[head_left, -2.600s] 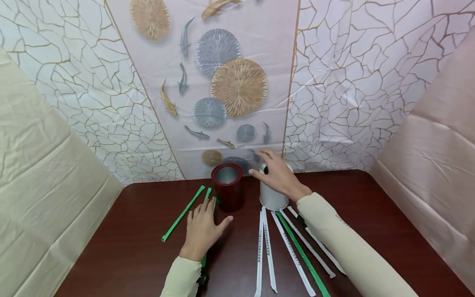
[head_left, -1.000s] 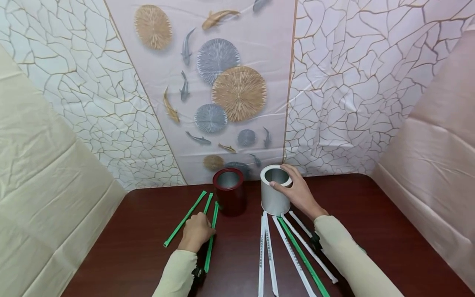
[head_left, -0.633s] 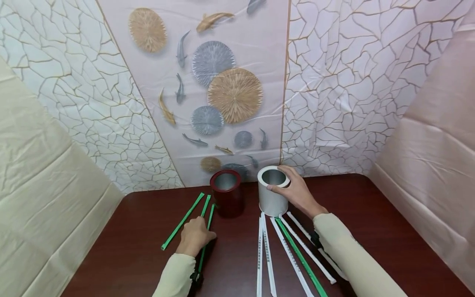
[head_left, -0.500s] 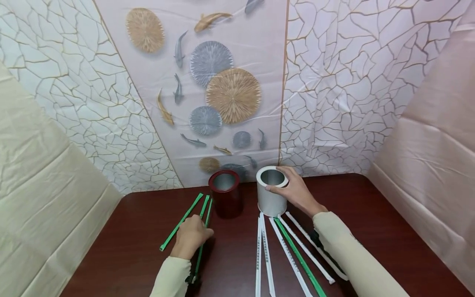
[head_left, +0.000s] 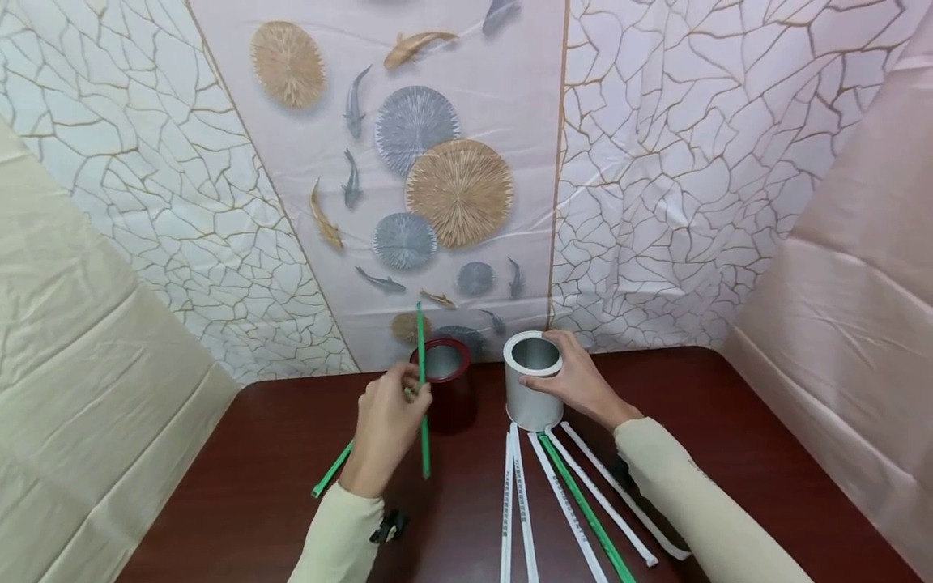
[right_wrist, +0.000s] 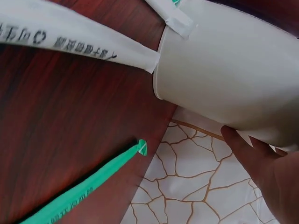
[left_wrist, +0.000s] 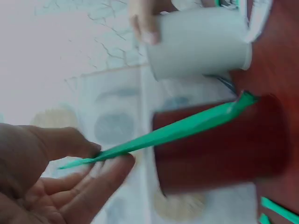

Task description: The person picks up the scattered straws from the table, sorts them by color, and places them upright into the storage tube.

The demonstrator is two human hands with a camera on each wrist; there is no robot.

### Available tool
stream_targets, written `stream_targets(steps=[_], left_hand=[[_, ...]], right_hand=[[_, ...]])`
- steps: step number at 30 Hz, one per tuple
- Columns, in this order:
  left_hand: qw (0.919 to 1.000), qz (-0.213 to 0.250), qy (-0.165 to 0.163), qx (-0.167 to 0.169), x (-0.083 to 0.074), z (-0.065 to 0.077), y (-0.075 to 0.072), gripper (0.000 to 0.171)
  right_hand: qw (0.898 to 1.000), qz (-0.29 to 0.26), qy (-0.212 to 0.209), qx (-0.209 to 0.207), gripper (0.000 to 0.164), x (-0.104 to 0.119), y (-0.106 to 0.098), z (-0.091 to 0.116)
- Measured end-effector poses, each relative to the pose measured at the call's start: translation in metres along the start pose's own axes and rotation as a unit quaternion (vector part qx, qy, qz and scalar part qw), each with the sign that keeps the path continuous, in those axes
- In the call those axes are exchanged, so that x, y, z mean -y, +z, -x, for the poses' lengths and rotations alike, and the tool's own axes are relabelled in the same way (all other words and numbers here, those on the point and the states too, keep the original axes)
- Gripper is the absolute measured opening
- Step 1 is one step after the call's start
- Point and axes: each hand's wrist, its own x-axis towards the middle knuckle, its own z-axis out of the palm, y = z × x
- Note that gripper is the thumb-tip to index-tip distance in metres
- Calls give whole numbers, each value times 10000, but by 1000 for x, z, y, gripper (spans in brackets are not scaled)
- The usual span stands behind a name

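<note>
My left hand (head_left: pixel 386 425) pinches a green paper-wrapped straw (head_left: pixel 422 340) between thumb and fingers, lifted off the table. The straw stands nearly upright and overlaps the left rim of a dark red can (head_left: pixel 453 409) in the head view. In the left wrist view the straw (left_wrist: pixel 177 130) slants across the red can's (left_wrist: pixel 219 163) side. My right hand (head_left: pixel 586 385) grips the rim of an upright white can (head_left: pixel 532 401), thumb in front. The right wrist view has fingertips of the right hand (right_wrist: pixel 271 172) against the white can's (right_wrist: pixel 224 70) side. Both cans' mouths are uncovered.
Another green straw (head_left: pixel 331 471) lies on the dark table (head_left: pixel 240 486) at left, partly behind my hand. Several white wrapped straws (head_left: pixel 506 502) and a green one (head_left: pixel 594 518) fan out before the white can. A patterned cloth (head_left: pixel 459 194) hangs behind.
My left hand took up the green straw from the table, then raised it toward the red can, turning it upright. Earlier, my right hand came down onto the white can's rim and stayed.
</note>
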Motion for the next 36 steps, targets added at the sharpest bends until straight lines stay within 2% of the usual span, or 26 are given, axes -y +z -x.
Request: stream_targets(steps=[3,6,11,16,19,22,28,31,36], left_hand=[[9984,381,386,-186,-21,-17,2,20],[9934,764,762,-378,-40,-35,5,18],[9852,1058,1234,-544,-58,-59,15,16],[9821,1275,1347,-328,-64,-71,31,18],[9783,1500,1395,-317,-63,-75,41,17],[9727,1706,1508,-448,-63,-79,49,16],[9592,1869,1955,-824,-70,-91,64,19],[9629,1706,2015,-557,-71,-98,79,17],[9811,795,1680,548,-60,-104,106,14]], right_hand=[[10000,-18,-40,-66,91,-1,1,0],[10000,-45,-2,-79,91,-1,2,1],[9998,-33,186,-13,93,0,4,5],[9990,-95,433,-40,83,3,7,7],[9985,-187,500,-110,78,5,9,6],[9984,-263,497,-115,74,8,9,3],[9978,-389,533,-113,72,14,9,0],[9970,-481,572,-195,71,13,9,0],[9962,-575,619,-186,73,10,9,3]])
